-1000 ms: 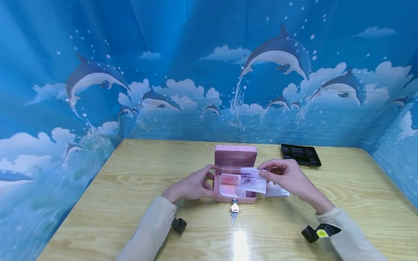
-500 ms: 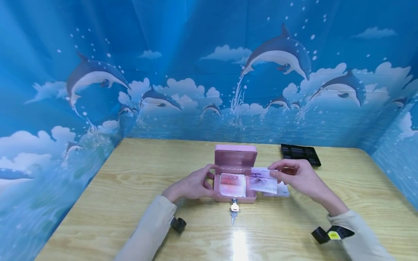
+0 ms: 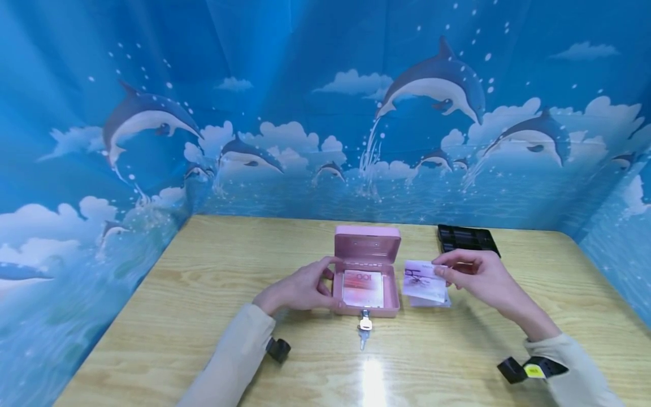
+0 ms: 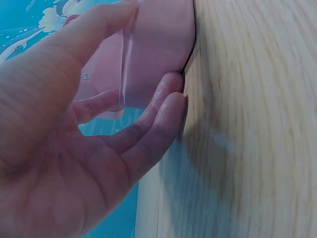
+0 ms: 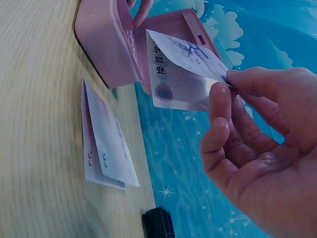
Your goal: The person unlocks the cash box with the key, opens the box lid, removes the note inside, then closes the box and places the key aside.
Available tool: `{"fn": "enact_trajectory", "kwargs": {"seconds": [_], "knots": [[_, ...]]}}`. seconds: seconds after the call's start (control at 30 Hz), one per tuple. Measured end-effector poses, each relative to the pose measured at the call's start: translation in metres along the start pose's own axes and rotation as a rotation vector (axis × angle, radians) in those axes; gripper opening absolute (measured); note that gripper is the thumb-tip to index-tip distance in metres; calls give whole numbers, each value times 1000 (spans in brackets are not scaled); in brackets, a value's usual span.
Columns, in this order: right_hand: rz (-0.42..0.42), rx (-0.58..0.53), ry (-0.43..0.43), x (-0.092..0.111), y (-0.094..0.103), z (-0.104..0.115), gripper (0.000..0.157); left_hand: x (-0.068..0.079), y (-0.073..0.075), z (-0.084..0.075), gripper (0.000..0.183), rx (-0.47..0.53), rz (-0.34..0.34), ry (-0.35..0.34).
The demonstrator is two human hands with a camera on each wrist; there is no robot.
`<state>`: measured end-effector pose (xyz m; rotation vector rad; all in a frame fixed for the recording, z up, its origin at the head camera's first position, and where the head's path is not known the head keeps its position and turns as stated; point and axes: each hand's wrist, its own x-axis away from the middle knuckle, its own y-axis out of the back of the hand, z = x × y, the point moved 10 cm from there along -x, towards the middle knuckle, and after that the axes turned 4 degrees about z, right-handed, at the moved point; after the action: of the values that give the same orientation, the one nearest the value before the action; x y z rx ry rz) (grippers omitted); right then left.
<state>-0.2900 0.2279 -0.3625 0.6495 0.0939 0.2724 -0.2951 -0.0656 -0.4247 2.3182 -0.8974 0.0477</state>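
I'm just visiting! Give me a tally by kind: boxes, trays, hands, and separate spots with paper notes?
Boxes: 1, pink box
Trays: 1, black tray
Hands: 2, left hand and right hand
Note spots: 3, boxed notes, held paper, tabletop paper
Total: 7

A black compartmented tray (image 3: 468, 238) lies near the far edge of a wood-grained table (image 3: 229, 260), before a dolphin-printed backdrop (image 3: 295, 68).

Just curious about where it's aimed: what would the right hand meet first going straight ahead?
Probably the pink cash box's raised lid, with the right hand leading with its folded note; depth is unclear.
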Motion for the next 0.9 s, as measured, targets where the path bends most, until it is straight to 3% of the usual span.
{"fn": "enact_trajectory", "kwargs": {"seconds": [0.9], "knots": [[2,14,-93,11,28,-38,34,0,0,2,93,-6,-7,38]]}}
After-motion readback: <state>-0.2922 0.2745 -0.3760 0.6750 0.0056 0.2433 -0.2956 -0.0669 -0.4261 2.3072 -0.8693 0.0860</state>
